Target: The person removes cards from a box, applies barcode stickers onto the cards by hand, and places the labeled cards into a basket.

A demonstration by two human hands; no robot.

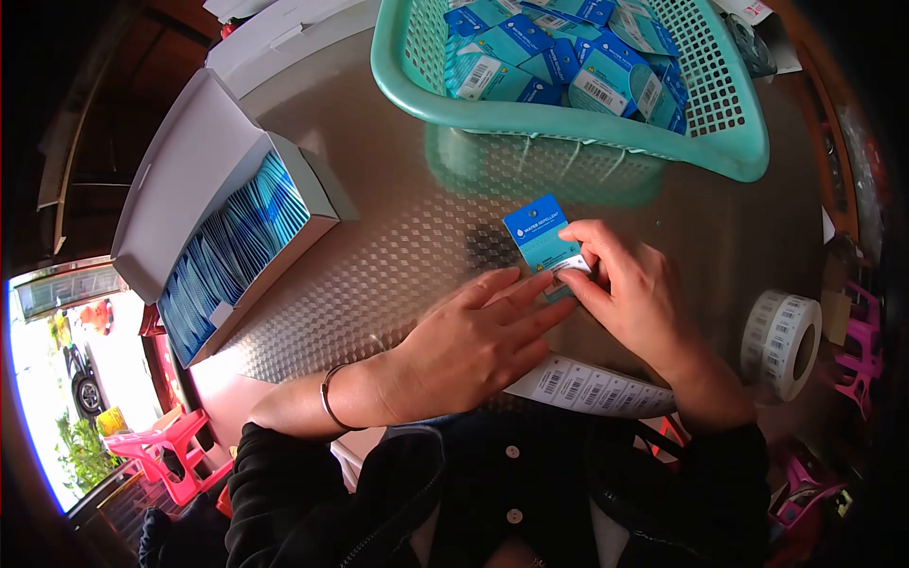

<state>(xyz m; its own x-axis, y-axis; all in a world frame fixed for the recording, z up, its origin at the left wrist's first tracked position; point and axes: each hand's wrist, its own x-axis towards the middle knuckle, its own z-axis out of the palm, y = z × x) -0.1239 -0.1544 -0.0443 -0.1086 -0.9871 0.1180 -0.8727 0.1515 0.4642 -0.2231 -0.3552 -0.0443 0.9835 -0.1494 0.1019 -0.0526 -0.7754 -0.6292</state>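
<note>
A blue and teal card [543,232] is above the metal table, gripped at its right edge between the thumb and fingers of my right hand [630,293]. The fingers of my left hand [478,346] are stretched out, their tips touching the card's lower part, where a white label [574,266] shows. Below my hands a strip of barcode labels [592,387] runs along the table's near edge, passing under my right forearm. A roll of labels [781,345] stands to the right.
A teal basket [568,118] of similar cards stands at the back. An open white box [305,194] packed with cards lies at the left on the metal table [379,246]. Pink stools [170,454] are beyond the table's edge.
</note>
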